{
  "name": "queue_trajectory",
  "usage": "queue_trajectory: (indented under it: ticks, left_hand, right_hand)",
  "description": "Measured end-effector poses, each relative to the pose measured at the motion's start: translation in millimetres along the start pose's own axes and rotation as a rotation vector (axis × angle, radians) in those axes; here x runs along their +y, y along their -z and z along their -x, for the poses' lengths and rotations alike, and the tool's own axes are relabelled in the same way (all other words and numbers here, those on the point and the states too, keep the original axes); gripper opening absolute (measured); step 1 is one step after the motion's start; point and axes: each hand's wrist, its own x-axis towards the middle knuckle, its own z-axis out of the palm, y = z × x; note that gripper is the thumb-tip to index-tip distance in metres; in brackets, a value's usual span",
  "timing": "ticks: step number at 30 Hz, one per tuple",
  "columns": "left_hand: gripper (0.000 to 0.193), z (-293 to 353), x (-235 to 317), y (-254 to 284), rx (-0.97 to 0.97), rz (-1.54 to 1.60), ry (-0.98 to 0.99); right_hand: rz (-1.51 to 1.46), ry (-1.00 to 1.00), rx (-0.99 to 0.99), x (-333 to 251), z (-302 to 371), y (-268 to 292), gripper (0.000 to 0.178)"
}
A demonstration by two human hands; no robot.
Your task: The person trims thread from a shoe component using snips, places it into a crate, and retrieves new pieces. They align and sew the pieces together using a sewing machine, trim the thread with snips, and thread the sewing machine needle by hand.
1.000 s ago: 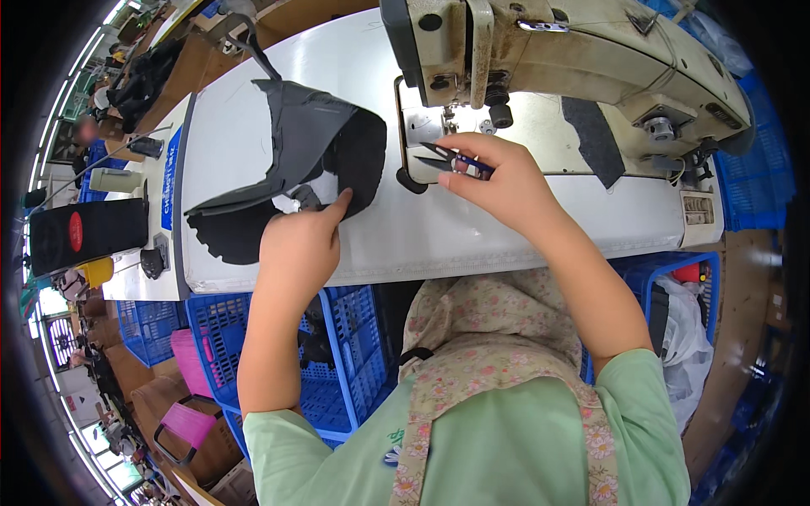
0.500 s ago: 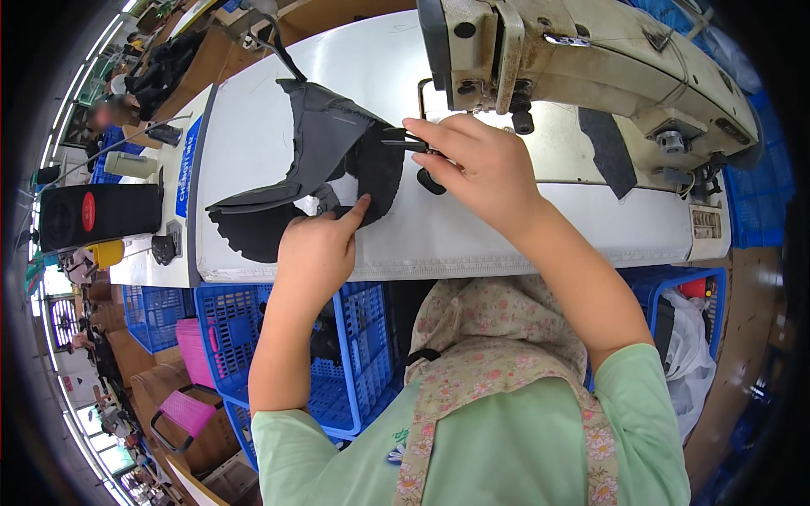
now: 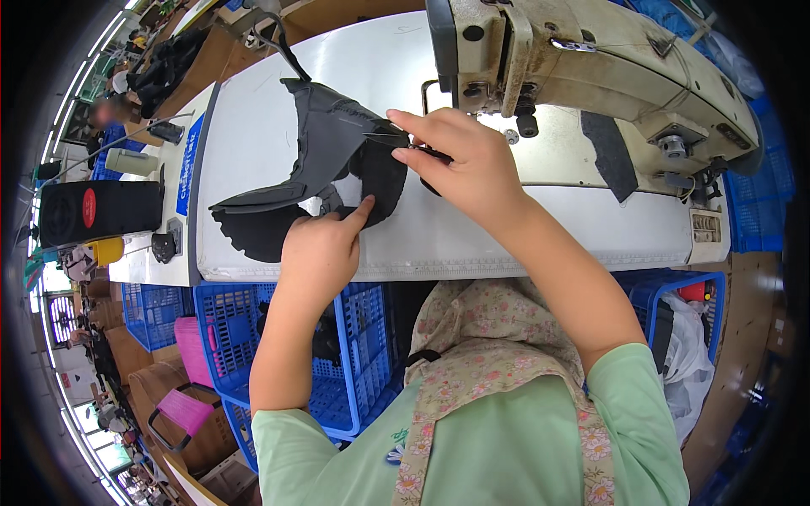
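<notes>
A dark grey and black sewn fabric piece, curved and with a notched black edge, lies on the white sewing table left of the machine. My left hand grips its near edge, the index finger stretched over the black part and the other fingers curled. Small black thread snips are in my right hand, pinched between thumb and fingers. Their pointed blades lie over the piece's right edge, at the seam between grey and black. Whether a thread is between the blades is too small to tell.
The sewing machine stands right of my right hand. A dark fabric scrap lies under its arm. Blue plastic crates stand below the table's near edge. A black box-shaped device sits at the far left.
My right hand has shifted slightly left and the snips' blades now overlap the fabric piece's right edge. My left hand has stayed nearly in place on the piece.
</notes>
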Motion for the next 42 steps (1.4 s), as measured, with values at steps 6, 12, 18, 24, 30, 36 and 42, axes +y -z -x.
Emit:
queue_trajectory:
  ticks: [6,12,18,24,30,36,42]
  left_hand:
    - [0.044,-4,1,2,0.001,-0.013,-0.001]
    - [0.046,-7,3,2,0.027,-0.097,0.030]
    - [0.046,-87,-44,-9,-0.002,-0.462,0.020]
    - [0.047,-215,-106,-6,0.608,-0.783,0.026]
    - [0.014,-135,-37,-4,0.637,0.023,0.148]
    - [0.018,105,-81,-100,1.077,0.714,1.121]
    - [0.060,261,-172,-273,0.031,0.313,1.532]
  right_hand:
    - [0.009,0.021,0.002,4,-4,-1,0.039]
    - [0.148,0.032,0.007,2,27,15,0.037]
    - [0.033,-0.217,-0.096,25,81,11,0.038]
    - [-0.030,-0.363,-0.230,21,74,5,0.039]
    - [-0.080,-0.525,-0.126,36,78,9,0.036]
    - [-0.071,-0.529,-0.191,36,83,4,0.037]
    - [-0.085,-0.635,-0.153,44,84,13,0.038]
